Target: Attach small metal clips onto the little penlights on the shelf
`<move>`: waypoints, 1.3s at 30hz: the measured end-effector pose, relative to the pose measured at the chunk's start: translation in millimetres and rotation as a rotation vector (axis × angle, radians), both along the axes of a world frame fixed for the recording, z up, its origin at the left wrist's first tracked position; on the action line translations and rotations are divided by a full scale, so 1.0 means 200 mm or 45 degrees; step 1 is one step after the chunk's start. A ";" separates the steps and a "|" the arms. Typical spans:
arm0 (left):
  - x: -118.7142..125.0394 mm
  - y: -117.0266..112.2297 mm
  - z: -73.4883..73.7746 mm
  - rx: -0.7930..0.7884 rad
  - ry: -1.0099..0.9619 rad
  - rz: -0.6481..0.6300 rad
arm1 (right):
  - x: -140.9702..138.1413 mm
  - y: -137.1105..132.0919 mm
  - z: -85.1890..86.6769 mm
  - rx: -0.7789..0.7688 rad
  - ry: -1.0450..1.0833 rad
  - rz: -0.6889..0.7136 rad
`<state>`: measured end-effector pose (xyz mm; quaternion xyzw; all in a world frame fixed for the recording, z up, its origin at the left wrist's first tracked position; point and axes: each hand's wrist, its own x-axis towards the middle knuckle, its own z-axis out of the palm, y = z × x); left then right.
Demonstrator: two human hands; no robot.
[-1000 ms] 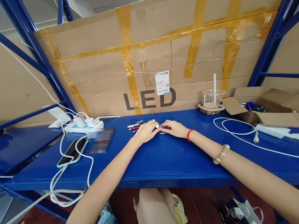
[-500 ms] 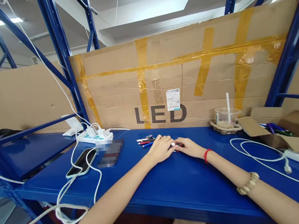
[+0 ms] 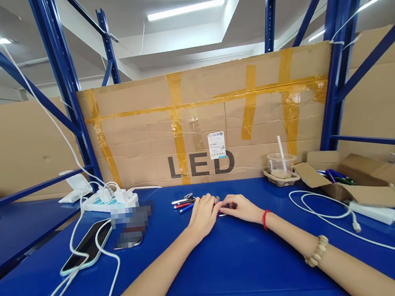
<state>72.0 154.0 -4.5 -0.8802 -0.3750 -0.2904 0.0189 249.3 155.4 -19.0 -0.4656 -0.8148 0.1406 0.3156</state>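
Several pens with silver, black, red and blue barrels lie side by side on the blue shelf, their left ends showing. My left hand is curled over their right part, fingers closed and bent down around them. Beside it my right hand has thumb and fingers drawn together in a pinch, its tips touching the left hand's fingertips. A small shiny pen end shows behind the left fingers, and a bit of red shows below the right fingertips. What the right fingers grip is hidden.
On the left are a phone, a blurred dark flat object, and a white power strip with cables. A plastic cup with a straw, an open cardboard box and a white cable lie right. Cardboard stands behind.
The camera view has tilted up and turned right. The hands stay together at the pens; the white round end seen by the left fingers earlier no longer shows the same way.
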 end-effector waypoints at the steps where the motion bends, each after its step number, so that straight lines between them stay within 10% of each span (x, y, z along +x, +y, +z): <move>1: 0.01 0.00 -0.01 -0.024 -0.005 0.000 | 0.00 0.00 -0.01 0.022 -0.006 -0.015; 39: 0.07 0.07 -0.03 -0.050 -0.033 -0.018 | -0.03 -0.04 0.06 0.003 0.770 -0.331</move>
